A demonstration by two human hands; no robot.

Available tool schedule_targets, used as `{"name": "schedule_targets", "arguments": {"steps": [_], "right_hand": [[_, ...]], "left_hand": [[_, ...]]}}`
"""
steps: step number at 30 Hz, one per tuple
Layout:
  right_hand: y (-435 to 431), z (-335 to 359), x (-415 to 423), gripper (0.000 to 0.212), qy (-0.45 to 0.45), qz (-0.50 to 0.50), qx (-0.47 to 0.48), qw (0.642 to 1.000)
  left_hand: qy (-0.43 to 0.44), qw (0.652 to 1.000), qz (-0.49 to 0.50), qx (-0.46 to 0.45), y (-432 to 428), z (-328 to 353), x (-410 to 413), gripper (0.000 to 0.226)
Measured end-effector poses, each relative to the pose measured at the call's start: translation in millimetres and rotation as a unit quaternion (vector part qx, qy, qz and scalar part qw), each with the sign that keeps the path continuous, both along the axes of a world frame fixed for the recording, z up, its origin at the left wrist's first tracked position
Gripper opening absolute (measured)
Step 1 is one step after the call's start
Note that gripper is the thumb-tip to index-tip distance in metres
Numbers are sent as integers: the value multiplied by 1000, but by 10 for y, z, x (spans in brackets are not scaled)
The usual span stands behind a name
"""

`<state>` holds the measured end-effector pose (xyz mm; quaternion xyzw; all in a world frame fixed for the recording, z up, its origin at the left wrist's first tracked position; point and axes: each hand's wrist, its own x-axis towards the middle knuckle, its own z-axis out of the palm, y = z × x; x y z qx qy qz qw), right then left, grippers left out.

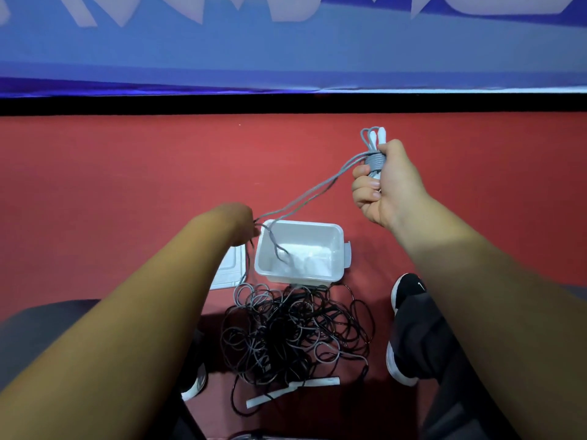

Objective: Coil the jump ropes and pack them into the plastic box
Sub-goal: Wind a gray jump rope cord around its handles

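My right hand [386, 185] grips the white handles of a grey jump rope [314, 192], with several turns of grey cord wrapped around them. Two grey strands run down and left from it to my left hand [241, 225], which holds the cord; its fingers are mostly hidden behind the wrist. The strands' loose ends hang into the open white plastic box [336, 249] on the red floor. In front of the box lies a tangled heap of black and grey jump ropes [295, 331], with white handles [293, 390] at its near edge.
The box's lid [227, 271] lies flat on the floor left of the box. My black shoe [405, 328] rests right of the rope heap, another shoe [193, 385] at its left. A blue banner wall [286, 52] rises beyond the red floor.
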<state>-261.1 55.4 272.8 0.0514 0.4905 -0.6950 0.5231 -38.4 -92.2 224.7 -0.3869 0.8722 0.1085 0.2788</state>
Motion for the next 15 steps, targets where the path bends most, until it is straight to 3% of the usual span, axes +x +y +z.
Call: {"name": "schedule_targets", "arguments": {"steps": [2,5,6,8,10,12,15], "right_hand": [[21,1,-40,27,-4,-1,1,1000],[55,2,-53,26,7,0,18,1000],[68,-2,-61,27,12,-3,28,1000],[83,-25,-86,28,19,-11,47,999],[88,-59,-100,30,25,-14,67,997],[85,-91,-88,30,32,-4,79,996],[72,-124,-67,29,51,26,93,994]], "left_hand": [[35,999,39,-6,-51,-62,13,33],[185,974,126,45,-85,-54,-25,31],[262,943,180,101,-85,-39,-34,27],[398,846,267,236,-45,30,-72,22],[462,769,284,338,-11,113,-117,21],[495,734,272,377,26,189,-162,22],[509,714,284,388,51,251,-207,34]]}}
